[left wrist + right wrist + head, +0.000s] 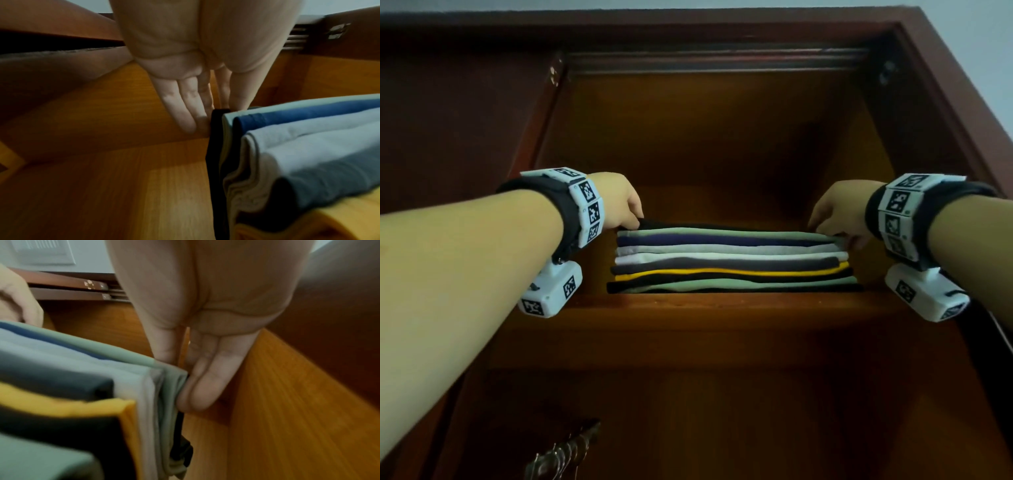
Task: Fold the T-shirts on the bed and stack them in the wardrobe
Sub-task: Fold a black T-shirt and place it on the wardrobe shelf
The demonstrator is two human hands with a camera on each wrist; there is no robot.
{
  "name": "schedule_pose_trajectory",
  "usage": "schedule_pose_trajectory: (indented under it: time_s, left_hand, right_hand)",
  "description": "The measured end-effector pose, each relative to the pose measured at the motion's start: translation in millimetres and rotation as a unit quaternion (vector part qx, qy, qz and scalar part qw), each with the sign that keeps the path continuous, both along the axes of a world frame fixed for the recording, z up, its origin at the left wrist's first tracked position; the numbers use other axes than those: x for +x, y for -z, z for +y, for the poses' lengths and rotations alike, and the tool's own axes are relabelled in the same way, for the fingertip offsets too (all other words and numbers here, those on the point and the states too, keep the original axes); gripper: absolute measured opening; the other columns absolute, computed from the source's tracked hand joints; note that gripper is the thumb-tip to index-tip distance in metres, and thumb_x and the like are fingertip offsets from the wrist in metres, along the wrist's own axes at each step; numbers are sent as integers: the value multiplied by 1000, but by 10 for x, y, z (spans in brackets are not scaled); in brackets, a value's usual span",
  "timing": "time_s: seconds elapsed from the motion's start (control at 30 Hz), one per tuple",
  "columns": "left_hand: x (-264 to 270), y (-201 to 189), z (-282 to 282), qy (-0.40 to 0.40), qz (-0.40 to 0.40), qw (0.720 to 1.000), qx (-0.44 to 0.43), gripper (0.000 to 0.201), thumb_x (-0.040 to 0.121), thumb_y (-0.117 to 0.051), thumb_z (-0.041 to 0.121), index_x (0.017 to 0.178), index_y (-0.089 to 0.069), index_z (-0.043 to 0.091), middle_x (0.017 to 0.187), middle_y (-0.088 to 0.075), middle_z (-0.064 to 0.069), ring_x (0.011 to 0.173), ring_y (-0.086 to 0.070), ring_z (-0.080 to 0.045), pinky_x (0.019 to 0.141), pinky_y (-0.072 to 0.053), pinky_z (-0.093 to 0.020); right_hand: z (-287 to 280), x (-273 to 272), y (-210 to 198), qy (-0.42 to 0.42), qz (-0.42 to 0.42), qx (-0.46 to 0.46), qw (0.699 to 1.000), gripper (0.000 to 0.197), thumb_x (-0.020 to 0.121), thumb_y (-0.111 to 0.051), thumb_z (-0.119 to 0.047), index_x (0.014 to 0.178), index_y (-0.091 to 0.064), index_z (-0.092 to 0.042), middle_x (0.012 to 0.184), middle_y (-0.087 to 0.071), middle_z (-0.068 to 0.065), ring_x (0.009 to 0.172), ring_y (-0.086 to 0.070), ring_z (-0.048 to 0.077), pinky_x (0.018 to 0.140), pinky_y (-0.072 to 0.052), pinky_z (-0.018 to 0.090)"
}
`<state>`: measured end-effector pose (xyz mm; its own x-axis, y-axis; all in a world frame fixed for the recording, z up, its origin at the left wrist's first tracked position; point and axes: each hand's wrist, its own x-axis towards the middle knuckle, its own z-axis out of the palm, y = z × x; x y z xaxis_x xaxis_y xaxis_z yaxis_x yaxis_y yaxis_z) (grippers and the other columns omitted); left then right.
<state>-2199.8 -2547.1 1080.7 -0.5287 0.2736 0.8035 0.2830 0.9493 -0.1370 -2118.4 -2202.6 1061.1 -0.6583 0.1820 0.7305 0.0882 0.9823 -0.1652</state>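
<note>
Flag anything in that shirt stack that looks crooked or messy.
Mostly neat. On the wardrobe shelf, the stack steps outward toward the bottom on its left side. Near the right hand, the black shirt has a rumpled corner poking out.

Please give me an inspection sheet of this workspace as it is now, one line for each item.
Surface: wooden wardrobe shelf, lit from the front.
Job's things: stack of folded T-shirts on the shelf; black T-shirt on top.
Clutter: nothing seen on the shelf.
Grippers: left hand pinches the top shirt's left edge; right hand holds the right edge at the stack's top.
Cables: nothing seen.
Surroundings: metal hangers below the shelf; pale wall beside the wardrobe.
</note>
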Motion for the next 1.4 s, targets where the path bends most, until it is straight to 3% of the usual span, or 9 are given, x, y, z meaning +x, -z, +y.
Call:
schedule_pose_trajectory:
  time_s: [0.1, 0.27, 0.4, 0.53, 0.83, 0.93, 1.03, 1.2, 1.4]
  left_hand:
    - [-47, 11, 8, 10, 5, 1000, 17, 11, 97, -67, 30, 103, -75, 26, 85, -73, 6, 66, -70, -10, 68, -58, -30]
    - [-77, 68, 14, 30, -7, 997, 66, 8, 97, -66, 26, 92, -73, 27, 78, -75, 2, 62, -73, -15, 64, -59, -29]
    - [-82, 75, 0, 37, -49, 993, 97, 7, 98, -67, 23, 92, -72, 25, 82, -77, -6, 71, -77, -23, 81, -63, -41]
    - [-83, 110, 13, 56, -59, 989, 122, 7, 98, -66, 20, 95, -72, 19, 84, -75, -9, 76, -76, -26, 81, -64, -44]
    - [-19, 129, -13, 81, -158, 968, 178, 22, 105, -53, 12, 93, -68, 1, 52, -61, -8, 53, -63, -20, 85, -62, -44]
    - [7, 168, -31, 78, -155, 972, 159, 18, 104, -54, 12, 94, -67, 4, 59, -67, -9, 61, -68, -23, 91, -60, -46]
    - [4, 209, -87, 59, -119, 984, 119, 11, 101, -62, 20, 98, -69, 13, 87, -75, -9, 82, -75, -24, 86, -62, -42]
    - [12, 238, -169, 34, -45, 996, 74, 6, 97, -67, 31, 91, -68, 29, 93, -74, -1, 76, -75, -19, 76, -64, -40]
    - [34, 263, -193, 27, -50, 995, 88, 9, 95, -69, 32, 92, -71, 23, 88, -76, -2, 79, -75, -21, 76, -64, -42]
  right_hand:
    - [-24, 15, -10, -5, 4, -20, 1000, 32, 92, -64, -4, 116, -74, -22, 98, -70, 1, 88, -70, 21, 75, -63, 37]
    - [-19, 65, 2, -4, 44, -55, 998, 40, 85, -64, 8, 112, -76, -19, 100, -70, 2, 89, -66, 17, 63, -54, 26]
    - [13, 82, 22, -9, 46, -59, 997, 29, 89, -68, -1, 110, -75, -18, 98, -72, 7, 90, -70, 22, 77, -60, 33]
    - [40, 61, 26, -36, 55, -82, 994, 23, 95, -66, -9, 116, -70, -16, 102, -72, 12, 91, -72, 29, 86, -61, 43]
    - [-26, 78, 50, -59, 87, -169, 980, 18, 103, -51, -3, 119, -58, -4, 100, -68, 22, 84, -72, 39, 71, -61, 53]
    - [-5, 117, 80, -70, 89, -182, 977, 17, 102, -52, -3, 118, -55, -6, 101, -65, 22, 78, -70, 38, 52, -61, 44]
    - [59, 124, 136, -82, 88, -175, 977, 15, 100, -58, -5, 114, -57, -10, 104, -65, 20, 78, -71, 35, 46, -59, 37]
    - [145, 213, 186, -136, 104, -177, 969, 13, 94, -67, -5, 107, -65, -9, 100, -69, 20, 87, -71, 30, 63, -59, 36]
    - [176, 235, 189, -150, 112, -173, 967, 11, 93, -68, -5, 103, -68, -8, 95, -73, 17, 83, -75, 29, 68, -62, 38]
